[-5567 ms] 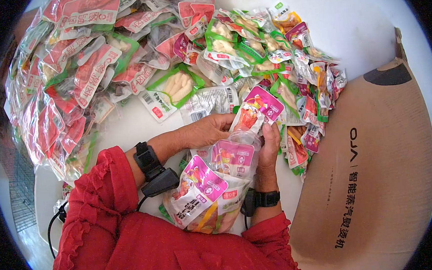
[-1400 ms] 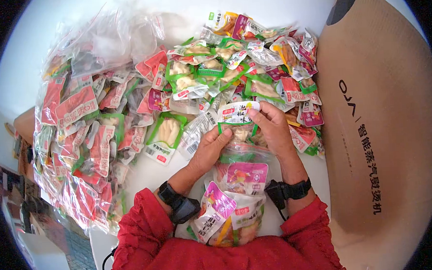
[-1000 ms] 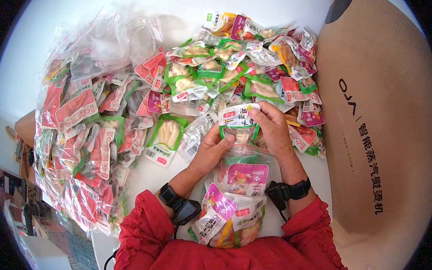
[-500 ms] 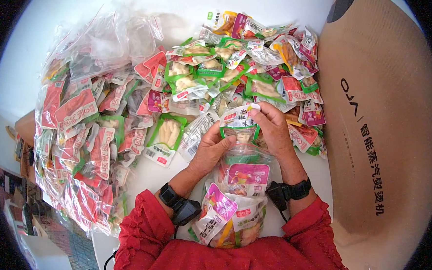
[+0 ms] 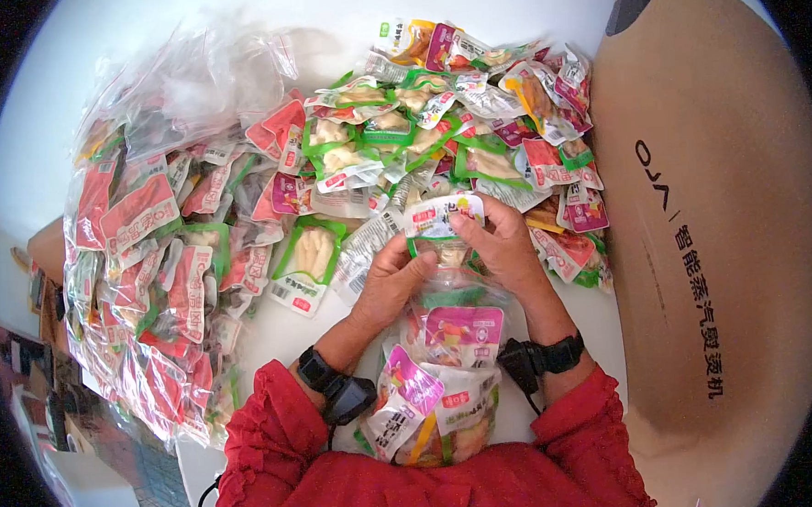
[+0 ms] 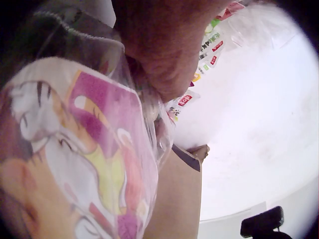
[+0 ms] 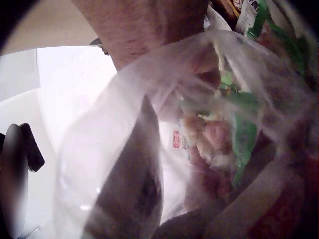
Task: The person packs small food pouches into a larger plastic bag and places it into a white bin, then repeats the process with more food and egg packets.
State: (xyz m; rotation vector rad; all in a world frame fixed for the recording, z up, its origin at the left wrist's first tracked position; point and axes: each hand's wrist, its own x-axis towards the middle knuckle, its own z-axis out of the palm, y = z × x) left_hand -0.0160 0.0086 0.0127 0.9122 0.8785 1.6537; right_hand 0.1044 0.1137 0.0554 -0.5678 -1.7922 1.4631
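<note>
A small green-edged food packet with a white label is held between both hands at the mouth of a clear zip bag. My left hand grips its left side together with the bag's edge, thumb on top. At the right, my right hand pinches the packet, its thumb lying on the label. Below them the clear bag stands filled with several packets, purple and white ones at the front. The left wrist view shows a purple-labelled packet through the plastic; in the right wrist view the bag covers much of the picture.
A large clear bag of red-labelled packets lies at the left, with empty-looking clear bags on top. Loose packets are heaped beyond the hands. A tall cardboard box stands at the right of the white table.
Since the oldest frame, the purple-labelled packet in the hands has been replaced by a green-edged one. Just now the right thumb has shifted down and left over the label; the bag stays put.
</note>
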